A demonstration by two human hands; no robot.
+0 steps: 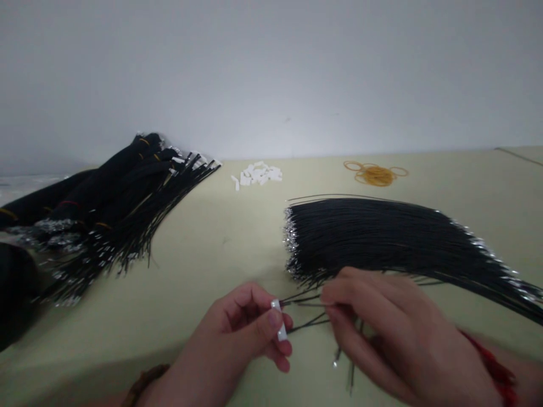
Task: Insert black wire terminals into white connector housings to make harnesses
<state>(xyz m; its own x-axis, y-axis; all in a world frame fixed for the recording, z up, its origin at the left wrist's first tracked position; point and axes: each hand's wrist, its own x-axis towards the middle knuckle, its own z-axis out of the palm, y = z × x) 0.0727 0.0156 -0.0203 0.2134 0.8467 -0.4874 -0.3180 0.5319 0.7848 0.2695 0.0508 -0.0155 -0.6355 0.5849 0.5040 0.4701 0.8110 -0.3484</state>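
Left hand (pixel 241 333), at lower centre of the frame, pinches a small white connector (pixel 282 335) between thumb and fingers, with thin black wires (pixel 311 324) running from it toward the right. Right hand (pixel 390 328), at lower right, has its fingertips closed on wires a little way from the connector; loose ends hang beneath it, one with a bright tip. How many wires enter the connector is too blurred to count.

The connector looks light and hard, probably plastic, and could twist in a slack pinch. It seems best held across its body under the thumb, leaving the wire side free. The wires should be light and springy: steerable when held near the tip, prone to bow or cross if taken farther back. Their metal ends are likely the delicate part, so the black covering just behind them seems the safest hold.

More wires lie in a pile (pixel 373 234) at right of the frame, with rubber bands (pixel 377 175) above it; loose white pieces (pixel 258 174) sit at upper centre of the bench (pixel 229 226), and bundles (pixel 119 164) at left.
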